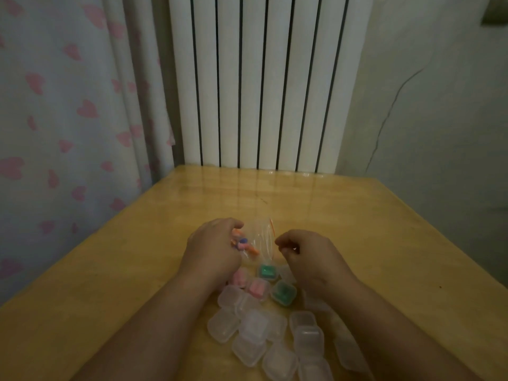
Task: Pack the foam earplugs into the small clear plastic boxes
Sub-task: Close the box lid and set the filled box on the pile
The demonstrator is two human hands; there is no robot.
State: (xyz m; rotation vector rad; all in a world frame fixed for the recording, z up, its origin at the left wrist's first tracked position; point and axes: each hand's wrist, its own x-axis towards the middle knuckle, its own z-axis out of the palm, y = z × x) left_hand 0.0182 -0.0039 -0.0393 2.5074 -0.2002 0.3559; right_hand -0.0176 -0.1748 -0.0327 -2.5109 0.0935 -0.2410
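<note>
Head view, looking down on a yellow wooden counter (pixel 357 229). Gripping a small clutch of foam earplugs (pixel 243 243) in the left hand (pixel 213 251), fingers curled round them at the near end of a clear bag (pixel 262 235); impossible to tell whether through the film or bare. Pinching, by the look of it, the bag's red-striped edge with the right hand (pixel 306 259), thumb and forefinger drawn together, the other fingers curled under. Holding the bag thus between both hands, just above the counter, long axis running away from the body and a little to the right.

Just nearer the body than the hands, between the wrists: four filled boxes (pixel 258 288), two with pink plugs and two with green, close together. Nearer still, between the forearms: a heap of empty clear boxes (pixel 248 325), touching and overlapping, seemingly closed, though too blurred to be sure.

Judging from this, only partway through, with far more boxes empty than filled. Worth noting for the coming move: the place of the empty boxes, behind both hands and toward the body, so calling for a draw back and down with the plugs. Left hand already loaded and about as near the heap as the right; right hand probably the one to free up and open a box.

Beyond the counter: a white radiator (pixel 261 78) and a heart-print curtain (pixel 68 105).
</note>
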